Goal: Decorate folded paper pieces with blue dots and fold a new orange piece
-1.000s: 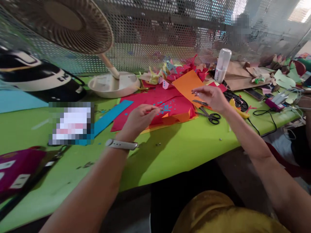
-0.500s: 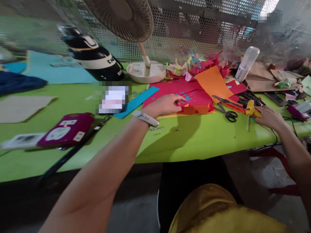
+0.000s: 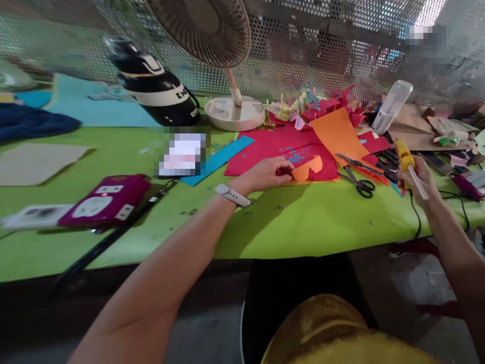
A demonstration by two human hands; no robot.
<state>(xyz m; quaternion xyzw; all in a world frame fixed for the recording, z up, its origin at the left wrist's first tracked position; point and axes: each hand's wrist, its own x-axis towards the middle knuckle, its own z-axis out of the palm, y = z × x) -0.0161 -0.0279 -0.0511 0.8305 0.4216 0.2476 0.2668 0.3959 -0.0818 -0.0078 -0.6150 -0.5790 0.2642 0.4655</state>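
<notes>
My left hand (image 3: 270, 173), with a pale watch band on the wrist, pinches the left end of a small cut orange paper piece (image 3: 309, 169). Under it lie red paper sheets (image 3: 261, 146) sprinkled with tiny blue paper bits (image 3: 294, 154). At the right, my right hand (image 3: 420, 178) is wrapped round a yellow hot glue gun (image 3: 404, 151), lifted with its nozzle end up and away. A whitish glue stick (image 3: 418, 185) sticks out of the gun's back. Between the hands rest black-handled scissors (image 3: 362, 186) and a larger orange sheet (image 3: 339, 134).
A blue paper strip (image 3: 223, 156), a phone (image 3: 182, 154) and a purple card holder (image 3: 106, 201) lie on the left. Behind stand a black bottle (image 3: 159, 96) and a fan (image 3: 235, 114). Folded paper scraps (image 3: 303, 108) and a clear bottle (image 3: 393, 107) are farther back.
My left hand has closed on the orange piece and raised it off the red sheets. The glue gun has been picked up and turned by my right hand, its stick now pointing toward me.
</notes>
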